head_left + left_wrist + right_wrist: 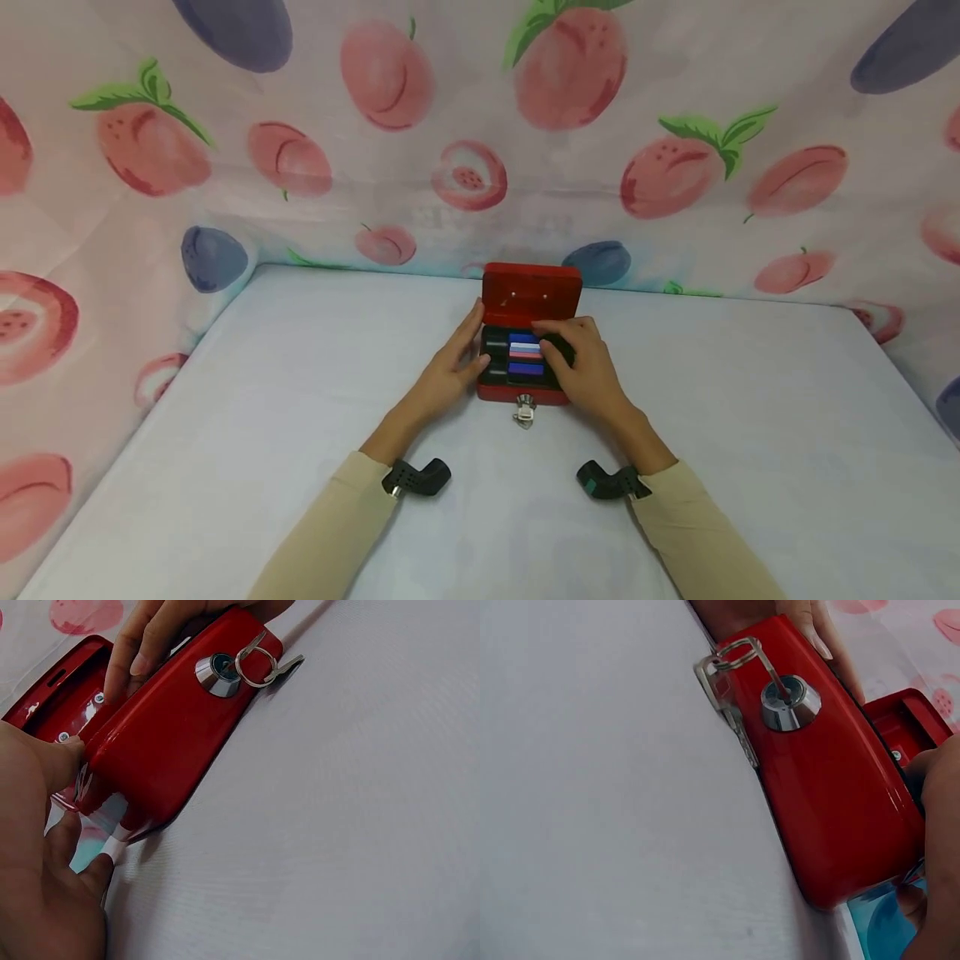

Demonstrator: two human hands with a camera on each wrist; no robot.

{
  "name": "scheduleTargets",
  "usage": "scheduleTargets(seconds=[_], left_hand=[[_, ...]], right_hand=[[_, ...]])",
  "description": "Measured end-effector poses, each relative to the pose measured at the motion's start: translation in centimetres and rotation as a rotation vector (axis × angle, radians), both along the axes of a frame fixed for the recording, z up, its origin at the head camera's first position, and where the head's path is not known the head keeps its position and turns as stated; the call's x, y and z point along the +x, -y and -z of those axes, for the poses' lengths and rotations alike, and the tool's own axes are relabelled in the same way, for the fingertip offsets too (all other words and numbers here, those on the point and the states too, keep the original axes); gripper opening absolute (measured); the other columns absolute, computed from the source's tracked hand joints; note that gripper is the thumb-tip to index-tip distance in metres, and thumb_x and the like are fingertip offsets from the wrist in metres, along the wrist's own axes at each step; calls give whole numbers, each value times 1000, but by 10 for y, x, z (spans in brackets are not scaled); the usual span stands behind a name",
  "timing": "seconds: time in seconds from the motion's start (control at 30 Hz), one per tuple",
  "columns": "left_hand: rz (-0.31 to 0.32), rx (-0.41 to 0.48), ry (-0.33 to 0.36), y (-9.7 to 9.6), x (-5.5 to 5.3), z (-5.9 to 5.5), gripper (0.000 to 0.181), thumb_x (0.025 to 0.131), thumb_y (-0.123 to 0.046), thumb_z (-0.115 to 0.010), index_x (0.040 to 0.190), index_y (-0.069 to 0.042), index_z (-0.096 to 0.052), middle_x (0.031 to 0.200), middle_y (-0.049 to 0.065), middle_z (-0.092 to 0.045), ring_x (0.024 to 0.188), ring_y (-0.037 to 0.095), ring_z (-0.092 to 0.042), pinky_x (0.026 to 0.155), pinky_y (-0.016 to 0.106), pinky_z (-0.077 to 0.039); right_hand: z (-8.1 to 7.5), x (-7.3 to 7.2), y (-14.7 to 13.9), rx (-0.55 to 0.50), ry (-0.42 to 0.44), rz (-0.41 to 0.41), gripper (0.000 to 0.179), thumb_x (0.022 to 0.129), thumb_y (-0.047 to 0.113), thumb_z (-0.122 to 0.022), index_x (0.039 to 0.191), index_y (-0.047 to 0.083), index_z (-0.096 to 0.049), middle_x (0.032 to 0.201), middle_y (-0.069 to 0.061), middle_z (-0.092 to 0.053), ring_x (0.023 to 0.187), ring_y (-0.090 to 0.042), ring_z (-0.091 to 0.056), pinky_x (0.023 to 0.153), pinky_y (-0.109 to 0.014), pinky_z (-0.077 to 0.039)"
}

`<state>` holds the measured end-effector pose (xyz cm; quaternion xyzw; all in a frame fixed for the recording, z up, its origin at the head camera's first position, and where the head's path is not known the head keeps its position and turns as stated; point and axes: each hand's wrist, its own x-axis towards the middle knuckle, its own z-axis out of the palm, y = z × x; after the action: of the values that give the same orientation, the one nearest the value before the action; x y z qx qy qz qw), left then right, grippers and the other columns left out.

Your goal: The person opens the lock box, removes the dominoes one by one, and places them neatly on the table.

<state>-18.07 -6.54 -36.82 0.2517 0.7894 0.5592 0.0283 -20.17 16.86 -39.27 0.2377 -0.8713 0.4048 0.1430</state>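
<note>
Red box [492,394]: 1, lid [529,293] raised; 1 lock [219,674]; left grip [442,380] touching side.

A pale pink backdrop [555,192] rises beyond the desk's [735,417] far edge and continues along its left and right sides. Its print shows red-pink peaches [386,75], some leafy, and dark blue fruits [213,258], with bluish tinting nearest the desk's white surface.

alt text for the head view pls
A left hand touches the side of an open red box on a white table; the right hand reaches in at coloured strips. Keys hang at the front, fruit-print cloth behind.
</note>
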Motion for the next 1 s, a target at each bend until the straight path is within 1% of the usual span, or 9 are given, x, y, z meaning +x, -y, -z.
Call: scheduleTargets(seconds=[0.03,0.07,0.27,0.37,0.5,0.67,0.73,0.9,1.0], left_hand=[[1,2,-3,0,1,0,66,97,0,-50,151,1,-13,158,15,-9,144,28,-10,114,44,-18],[1,6,-8,0,-2,5,67,97,0,-51,152,-1,-13,158,14,-9,144,27,-10,114,44,-18],[-2,10,-41,3,-18,35,70,98,-11,-52,155,-16,-12,160,-2,-7,144,14,-8,114,40,-18],[1,16,-36,3,-19,36,69,99,-11,-52,155,-17,-12,160,-5,-8,144,11,-8,114,38,-18],[12,28,-27,2,-19,37,69,99,-10,-52,155,-17,-12,160,-5,-7,144,10,-7,115,37,-17],[14,41,-18,0,-19,35,70,98,-4,-51,154,-12,-11,160,-1,-8,144,13,-7,114,38,-19],[19,53,-8,-1,-15,26,69,97,0,-50,154,-7,-11,160,4,-8,145,18,-8,114,40,-19],[27,56,19,-1,-3,5,67,96,3,-49,151,1,-11,158,15,-8,145,25,-7,114,43,-18],[26,46,33,-1,-2,2,67,96,3,-49,151,1,-11,158,15,-8,145,24,-8,114,41,-19]], right_hand=[[1,1,0,-2,-5,-2,29,94,12,-59,123,10,-63,112,-8,-65,103,-24,-43,81,-44,-42],[1,1,0,-1,-9,-3,29,94,13,-59,123,10,-63,112,-8,-65,103,-24,-43,82,-44,-42],[-2,1,2,28,-19,4,28,94,13,-60,122,9,-64,109,-9,-65,104,-25,-42,83,-45,-43],[-3,1,3,51,-30,4,29,93,13,-61,122,9,-64,110,-10,-65,104,-25,-42,83,-46,-43],[-3,2,2,83,-43,-1,29,93,14,-61,122,9,-64,115,-10,-65,105,-26,-42,85,-46,-43],[-5,0,2,124,-71,-3,29,94,16,-60,122,9,-64,118,-10,-65,104,-25,-43,87,-44,-42],[-5,0,2,137,-80,-4,29,94,16,-60,122,9,-64,118,-9,-65,104,-25,-44,87,-44,-42],[-5,0,3,164,-93,-12,29,94,16,-60,122,9,-64,118,-9,-64,103,-25,-45,86,-43,-42],[-5,0,3,187,-110,-8,29,94,16,-59,121,9,-65,116,-8,-65,102,-25,-46,85,-43,-43]])
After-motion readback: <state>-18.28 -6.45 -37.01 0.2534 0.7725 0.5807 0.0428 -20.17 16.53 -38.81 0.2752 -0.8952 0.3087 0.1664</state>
